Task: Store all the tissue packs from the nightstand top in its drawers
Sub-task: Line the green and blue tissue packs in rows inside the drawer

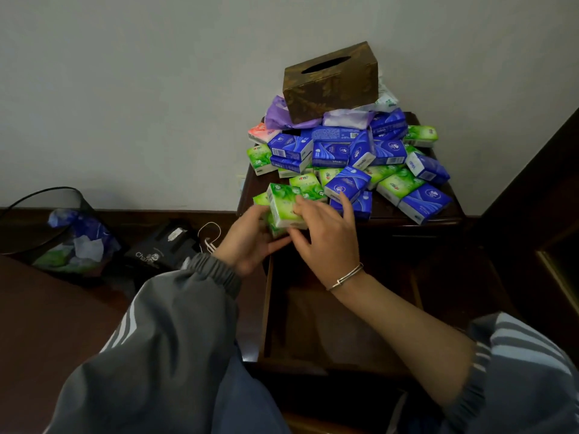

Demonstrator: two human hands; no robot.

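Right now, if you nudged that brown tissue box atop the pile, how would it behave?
It would probably tip or slide: the brown tissue box sits tilted on soft purple packs, not on the nightstand top. Its walls look stiff, so it should keep its shape when gripped. No tissue shows at its slot, so it may be light.
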